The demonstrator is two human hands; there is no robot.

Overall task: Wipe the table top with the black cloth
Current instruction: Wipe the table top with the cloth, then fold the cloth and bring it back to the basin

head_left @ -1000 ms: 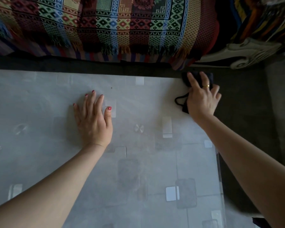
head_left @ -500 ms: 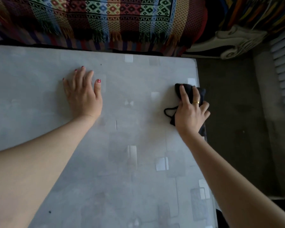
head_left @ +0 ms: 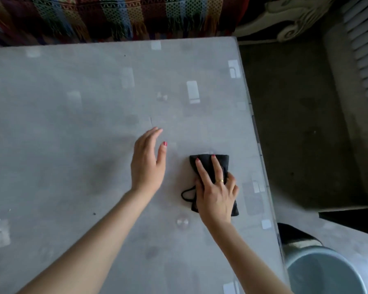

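Fingers [head_left: 202,170] of the right hand [head_left: 216,193] lie spread and flat on the black cloth [head_left: 208,161], pressing it to the table top [head_left: 77,128] rather than gripping it; a ring shows on one finger. The cloth sits folded into a narrow pad directly under that hand, near the table's right edge and roughly midway along its depth, its long axis running away from the person, in line with the forearm. A thin black loop [head_left: 186,194] trails from the pad's near left side onto the surface.

The left hand [head_left: 147,164] is just beside the cloth on its left, apart from it, fingers loosely extended and holding nothing; whether the palm rests on the table or hovers just over it cannot be told.

Since the cloth is already under the right hand, that hand looks set to make the next pass. The wide unwiped-looking stretch lies to the left, so a sweep that way would need the left hand moved clear. A pale bucket [head_left: 323,272] stands on the floor beyond the table's near right corner
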